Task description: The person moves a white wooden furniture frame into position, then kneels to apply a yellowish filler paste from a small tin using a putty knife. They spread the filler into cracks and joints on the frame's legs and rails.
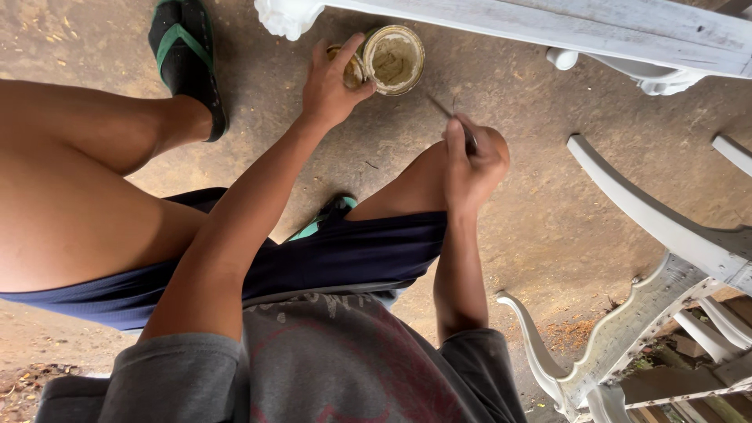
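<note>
Grey T-shirt [329, 368] fills the bottom of the view, closest in; above it dark blue shorts [345, 258] and two bare knees, the person crouched low over the floor.

Small open can [394, 59], round, insides coated in a dull tan paste, stands on the dirt floor [540, 227] near the top of the view. Left hand [333, 82] reaches out to it, fingers curled round a second, smaller round container [351, 70] that sits touching the can's left side; thumb pressed at the can's rim. Whether that smaller piece is a lid or another tin, cannot tell.

Right hand [472, 160] rests on the right knee, clenched around a thin dark tool [448, 113], its slim tip pointing up toward the can but apart from it. Blade or brush, too thin to say.

Outward: a black sandal with green straps [186, 55] on the left foot, planted at upper left. A bit of green sandal [333, 213] shows between the legs. White-painted furniture rail [548, 23] crosses the top just beyond the can. White carved chair frame [666, 266] lies on its side at right, curved legs spread. Orange-brown wood shavings [568, 333] scattered on the floor near its lower leg.
</note>
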Demonstrator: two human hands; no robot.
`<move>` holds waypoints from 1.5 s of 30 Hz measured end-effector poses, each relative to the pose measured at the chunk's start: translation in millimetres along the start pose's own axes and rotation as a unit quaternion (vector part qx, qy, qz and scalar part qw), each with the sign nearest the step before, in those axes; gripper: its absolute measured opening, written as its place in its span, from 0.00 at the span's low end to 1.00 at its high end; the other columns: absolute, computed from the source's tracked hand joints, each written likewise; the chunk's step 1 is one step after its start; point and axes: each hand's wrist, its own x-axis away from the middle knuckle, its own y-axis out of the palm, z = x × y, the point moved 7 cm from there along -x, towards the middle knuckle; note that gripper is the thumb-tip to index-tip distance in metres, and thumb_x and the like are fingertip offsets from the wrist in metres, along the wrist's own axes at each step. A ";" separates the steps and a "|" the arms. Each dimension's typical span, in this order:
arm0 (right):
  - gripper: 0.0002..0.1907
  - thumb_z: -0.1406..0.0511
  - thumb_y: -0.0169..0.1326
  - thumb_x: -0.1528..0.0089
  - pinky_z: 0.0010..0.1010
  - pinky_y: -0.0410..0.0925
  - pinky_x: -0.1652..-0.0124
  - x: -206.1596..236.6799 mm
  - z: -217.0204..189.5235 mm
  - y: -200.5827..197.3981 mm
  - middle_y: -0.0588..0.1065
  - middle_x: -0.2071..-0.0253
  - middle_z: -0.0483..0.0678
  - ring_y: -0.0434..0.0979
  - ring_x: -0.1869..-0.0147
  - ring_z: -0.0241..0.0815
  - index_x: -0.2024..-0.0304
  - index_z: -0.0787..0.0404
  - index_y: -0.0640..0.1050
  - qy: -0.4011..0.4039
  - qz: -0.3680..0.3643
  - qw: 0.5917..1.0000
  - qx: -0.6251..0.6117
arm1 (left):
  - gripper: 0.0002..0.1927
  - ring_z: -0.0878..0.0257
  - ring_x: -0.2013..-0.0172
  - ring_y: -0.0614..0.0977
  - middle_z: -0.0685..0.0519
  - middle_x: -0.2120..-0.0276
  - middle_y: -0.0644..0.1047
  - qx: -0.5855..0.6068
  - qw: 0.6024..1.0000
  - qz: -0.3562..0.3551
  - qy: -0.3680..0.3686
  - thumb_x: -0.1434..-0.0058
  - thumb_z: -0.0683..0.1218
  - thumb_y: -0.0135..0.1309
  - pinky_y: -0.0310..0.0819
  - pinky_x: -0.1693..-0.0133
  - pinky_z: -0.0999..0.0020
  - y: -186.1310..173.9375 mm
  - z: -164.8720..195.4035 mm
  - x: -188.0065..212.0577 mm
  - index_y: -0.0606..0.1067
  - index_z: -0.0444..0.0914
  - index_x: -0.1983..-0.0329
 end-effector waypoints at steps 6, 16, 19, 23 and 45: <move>0.12 0.65 0.60 0.32 0.26 0.59 0.80 -52.6 -27.0 55.1 0.81 0.70 0.54 0.73 0.77 0.37 0.51 0.68 0.85 -0.169 -0.055 0.983 0.051 | 0.48 0.32 0.34 0.64 0.33 0.29 0.51 -0.038 0.996 -0.064 -0.058 0.46 0.65 0.70 0.85 0.58 0.54 1.8 4.7 -2.8 0.58 0.62 0.26; 0.09 0.72 0.61 0.37 0.32 0.71 0.73 -68.8 -14.9 101.6 0.83 0.66 0.56 0.80 0.73 0.45 0.53 0.68 0.85 -0.155 -0.162 0.974 0.036 | 0.48 0.30 0.37 0.67 0.32 0.32 0.54 -0.023 0.998 -0.034 -0.048 0.45 0.63 0.72 0.82 0.54 0.48 -1.5 8.5 2.8 0.59 0.59 0.26; 0.09 0.73 0.62 0.38 0.32 0.78 0.61 -72.5 -16.4 117.0 0.82 0.60 0.57 0.85 0.61 0.47 0.55 0.66 0.84 -0.220 -0.127 0.967 0.032 | 0.47 0.31 0.37 0.67 0.32 0.32 0.55 -0.022 0.998 -0.021 -0.048 0.45 0.62 0.72 0.82 0.53 0.48 -3.1 8.8 3.9 0.59 0.60 0.26; 0.10 0.73 0.61 0.37 0.36 0.78 0.57 -71.9 -5.8 125.3 0.83 0.57 0.58 0.87 0.57 0.50 0.53 0.67 0.84 -0.205 -0.130 0.970 0.002 | 0.48 0.31 0.36 0.67 0.33 0.32 0.55 -0.024 0.997 -0.028 -0.062 0.45 0.62 0.72 0.81 0.52 0.46 -3.1 9.2 5.7 0.59 0.59 0.26; 0.11 0.68 0.65 0.39 0.36 0.75 0.55 -72.8 -30.6 131.9 0.84 0.56 0.49 0.82 0.56 0.48 0.53 0.59 0.86 -0.222 -0.110 0.964 0.093 | 0.47 0.32 0.36 0.66 0.33 0.33 0.56 -0.027 0.995 -0.048 -0.078 0.46 0.61 0.72 0.83 0.56 0.50 -14.1 20.7 3.5 0.60 0.58 0.27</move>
